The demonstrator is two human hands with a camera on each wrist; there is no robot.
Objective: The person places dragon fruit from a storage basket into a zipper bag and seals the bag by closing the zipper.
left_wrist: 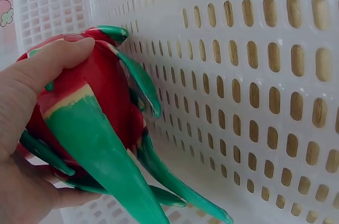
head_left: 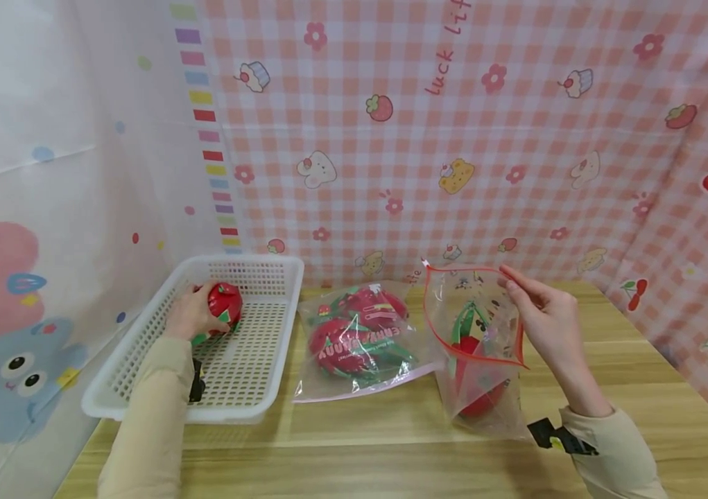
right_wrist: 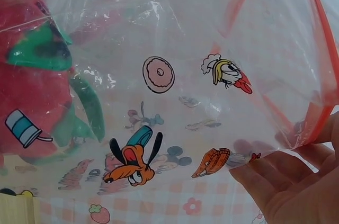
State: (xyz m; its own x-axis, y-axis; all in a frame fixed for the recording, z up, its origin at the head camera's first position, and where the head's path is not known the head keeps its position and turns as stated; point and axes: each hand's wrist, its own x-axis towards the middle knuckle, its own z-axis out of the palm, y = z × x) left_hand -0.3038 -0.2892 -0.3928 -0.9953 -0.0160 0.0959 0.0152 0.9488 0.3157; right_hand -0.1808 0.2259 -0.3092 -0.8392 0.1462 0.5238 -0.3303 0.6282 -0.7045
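Observation:
In the white basket my left hand [head_left: 194, 313] grips a red dragon fruit [left_wrist: 106, 86] with green scales, thumb over its top in the left wrist view. On the right, my right hand [head_left: 544, 319] pinches the red-edged rim of a clear zip bag [head_left: 485, 388], whose mouth gapes. Inside that bag lies another dragon fruit [head_left: 475, 346]. Cartoon prints cover the bag's film in the right wrist view, where the fingers [right_wrist: 265, 181] hold its edge.
The white perforated basket [head_left: 272, 374] stands at the left of the wooden table [head_left: 354, 457]. Between basket and open bag lies a second clear bag [head_left: 316, 384] with dragon fruits in it. A pink checked cloth [head_left: 354, 152] hangs behind.

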